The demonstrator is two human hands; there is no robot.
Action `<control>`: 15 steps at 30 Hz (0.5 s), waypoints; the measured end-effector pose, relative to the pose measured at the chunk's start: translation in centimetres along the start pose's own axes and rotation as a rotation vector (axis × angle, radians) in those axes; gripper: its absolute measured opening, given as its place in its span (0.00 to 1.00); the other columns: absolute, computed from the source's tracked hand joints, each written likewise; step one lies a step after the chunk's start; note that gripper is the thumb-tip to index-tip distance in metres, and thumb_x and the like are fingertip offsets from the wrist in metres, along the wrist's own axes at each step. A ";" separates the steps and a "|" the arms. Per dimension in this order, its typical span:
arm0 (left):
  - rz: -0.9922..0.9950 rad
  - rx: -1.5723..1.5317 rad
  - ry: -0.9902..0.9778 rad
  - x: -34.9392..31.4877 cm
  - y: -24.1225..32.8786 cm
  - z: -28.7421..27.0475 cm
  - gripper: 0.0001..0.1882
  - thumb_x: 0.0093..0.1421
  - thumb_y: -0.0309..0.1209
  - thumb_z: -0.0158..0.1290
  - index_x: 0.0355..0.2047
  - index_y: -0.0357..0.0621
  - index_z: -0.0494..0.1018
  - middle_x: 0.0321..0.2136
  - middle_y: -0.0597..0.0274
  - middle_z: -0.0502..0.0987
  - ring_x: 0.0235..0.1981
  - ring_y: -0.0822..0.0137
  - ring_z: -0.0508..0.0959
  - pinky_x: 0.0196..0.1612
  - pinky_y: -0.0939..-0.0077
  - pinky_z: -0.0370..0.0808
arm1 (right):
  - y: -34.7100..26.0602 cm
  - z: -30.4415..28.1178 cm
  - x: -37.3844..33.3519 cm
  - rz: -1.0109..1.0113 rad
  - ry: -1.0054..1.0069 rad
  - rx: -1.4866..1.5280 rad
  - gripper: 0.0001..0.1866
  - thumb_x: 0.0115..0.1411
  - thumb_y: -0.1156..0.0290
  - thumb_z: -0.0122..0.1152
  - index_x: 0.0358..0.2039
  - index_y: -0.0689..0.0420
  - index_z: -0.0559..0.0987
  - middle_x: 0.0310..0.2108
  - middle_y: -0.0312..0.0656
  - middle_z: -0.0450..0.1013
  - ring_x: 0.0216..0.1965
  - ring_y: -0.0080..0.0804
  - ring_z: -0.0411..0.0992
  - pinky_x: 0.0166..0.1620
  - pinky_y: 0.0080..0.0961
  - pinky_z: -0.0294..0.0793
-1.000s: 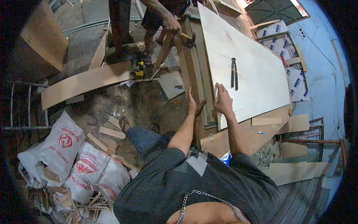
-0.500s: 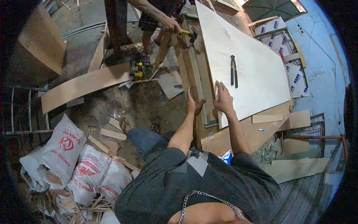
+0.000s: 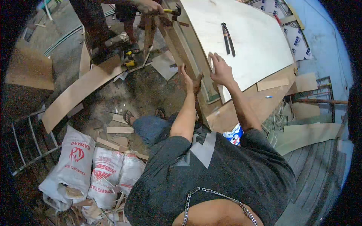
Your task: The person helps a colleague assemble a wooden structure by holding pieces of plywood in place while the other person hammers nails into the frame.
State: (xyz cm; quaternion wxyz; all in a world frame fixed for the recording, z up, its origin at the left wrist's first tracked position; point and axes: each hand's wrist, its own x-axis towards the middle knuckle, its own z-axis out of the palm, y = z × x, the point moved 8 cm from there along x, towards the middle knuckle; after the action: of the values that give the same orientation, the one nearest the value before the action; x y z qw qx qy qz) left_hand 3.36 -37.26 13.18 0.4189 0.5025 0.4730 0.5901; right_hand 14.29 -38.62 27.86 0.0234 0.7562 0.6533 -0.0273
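Observation:
My left hand (image 3: 190, 80) lies along the outer side of a long wooden frame (image 3: 181, 43), fingers stretched out and thumb apart over the frame's edge. To its right, my right hand (image 3: 221, 71) rests at the near left edge of a large white board (image 3: 249, 47), with its fingers slightly bent and apart. A pair of pincers (image 3: 228, 41) with dark handles lies on the board beyond my right hand. At the frame's far end, a co-worker's hand (image 3: 150, 6) grips a claw hammer (image 3: 169, 10) with a yellow handle.
On the left, a curved plywood strip (image 3: 81, 92), a ladder (image 3: 34, 137) and filled white sacks (image 3: 75, 165) stand or lie about the floor. A yellow-and-black power tool (image 3: 129, 60) is near the co-worker's legs. Wood offcuts (image 3: 120, 130) lie by my feet; a blue-and-white packet (image 3: 234, 134) sits near my waist.
The whole view has tilted, so the board, frame and hands appear higher in the picture. Both hands keep nearly the same places on frame and board. The co-worker still holds the hammer.

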 end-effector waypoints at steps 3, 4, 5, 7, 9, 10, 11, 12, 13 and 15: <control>-0.017 0.214 -0.049 0.4 -2.2 0.6 0.47 0.41 0.53 0.62 0.58 0.53 0.55 0.59 0.48 0.53 0.60 0.47 0.54 0.58 0.48 0.53 | -0.3 0.1 0.4 0.034 -0.020 -0.006 0.44 0.38 0.73 0.62 0.59 0.50 0.54 0.58 0.50 0.56 0.56 0.48 0.59 0.48 0.42 0.70; -0.017 0.215 -0.059 0.2 -2.1 0.7 0.47 0.41 0.53 0.62 0.58 0.53 0.55 0.59 0.48 0.53 0.60 0.47 0.54 0.58 0.48 0.53 | -0.2 0.2 0.2 0.043 -0.038 -0.012 0.46 0.38 0.72 0.64 0.59 0.49 0.54 0.58 0.49 0.55 0.57 0.46 0.57 0.47 0.44 0.70; 0.023 0.250 -0.064 0.0 -1.7 0.7 0.47 0.40 0.53 0.63 0.58 0.54 0.56 0.59 0.49 0.52 0.60 0.48 0.53 0.58 0.48 0.52 | -0.1 0.4 0.1 0.049 -0.055 -0.017 0.47 0.38 0.70 0.67 0.59 0.49 0.53 0.58 0.48 0.54 0.59 0.44 0.55 0.46 0.45 0.71; 0.067 0.286 -0.068 -0.1 -0.9 0.5 0.47 0.39 0.54 0.63 0.58 0.55 0.57 0.59 0.49 0.52 0.60 0.48 0.53 0.58 0.47 0.51 | 0.1 0.6 0.0 0.042 -0.021 -0.002 0.45 0.38 0.71 0.64 0.59 0.48 0.54 0.58 0.48 0.55 0.58 0.45 0.56 0.46 0.45 0.71; 0.100 0.305 -0.081 -0.1 0.1 0.2 0.46 0.39 0.52 0.63 0.58 0.55 0.57 0.60 0.48 0.52 0.60 0.46 0.53 0.59 0.47 0.50 | 0.1 0.6 0.1 0.028 0.016 0.012 0.44 0.38 0.73 0.62 0.58 0.47 0.55 0.58 0.48 0.56 0.58 0.45 0.57 0.45 0.44 0.71; 0.105 0.308 -0.083 -0.1 0.9 -0.1 0.46 0.39 0.52 0.63 0.58 0.55 0.57 0.60 0.48 0.52 0.60 0.46 0.53 0.59 0.47 0.50 | 0.1 0.7 -0.1 0.042 -0.004 0.014 0.44 0.38 0.73 0.61 0.58 0.48 0.55 0.58 0.48 0.56 0.58 0.45 0.57 0.45 0.44 0.71; 0.016 0.370 -0.162 -0.1 0.9 0.3 0.45 0.40 0.50 0.62 0.58 0.54 0.57 0.60 0.48 0.51 0.60 0.45 0.53 0.59 0.47 0.50 | 0.3 0.7 -0.1 0.056 -0.022 0.013 0.43 0.39 0.73 0.61 0.58 0.48 0.55 0.57 0.48 0.56 0.57 0.45 0.57 0.45 0.43 0.71; -0.073 0.431 -0.243 0.0 0.8 0.7 0.44 0.41 0.48 0.62 0.58 0.54 0.57 0.60 0.48 0.50 0.60 0.44 0.53 0.60 0.47 0.49 | 0.4 0.8 -0.2 0.059 -0.016 0.016 0.43 0.39 0.73 0.61 0.58 0.48 0.55 0.57 0.48 0.56 0.57 0.45 0.57 0.45 0.43 0.71; -0.065 0.436 -0.234 0.4 0.5 0.6 0.44 0.41 0.48 0.62 0.58 0.54 0.57 0.60 0.48 0.50 0.60 0.44 0.53 0.60 0.47 0.49 | 0.1 0.7 -0.3 0.053 -0.002 0.013 0.43 0.38 0.73 0.61 0.58 0.48 0.55 0.57 0.47 0.56 0.57 0.45 0.57 0.45 0.43 0.71; 0.155 0.389 -0.184 0.8 0.5 0.3 0.43 0.42 0.45 0.61 0.58 0.54 0.56 0.61 0.48 0.48 0.61 0.44 0.50 0.60 0.50 0.49 | -0.4 1.0 0.1 0.030 0.013 0.017 0.43 0.38 0.74 0.60 0.58 0.48 0.56 0.57 0.47 0.56 0.57 0.45 0.58 0.45 0.43 0.71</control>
State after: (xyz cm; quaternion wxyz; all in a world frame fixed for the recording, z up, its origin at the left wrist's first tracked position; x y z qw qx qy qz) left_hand 3.54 -36.57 13.87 0.3091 0.6602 0.4978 0.4700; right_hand 13.89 -38.55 26.88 0.0130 0.7663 0.6417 -0.0276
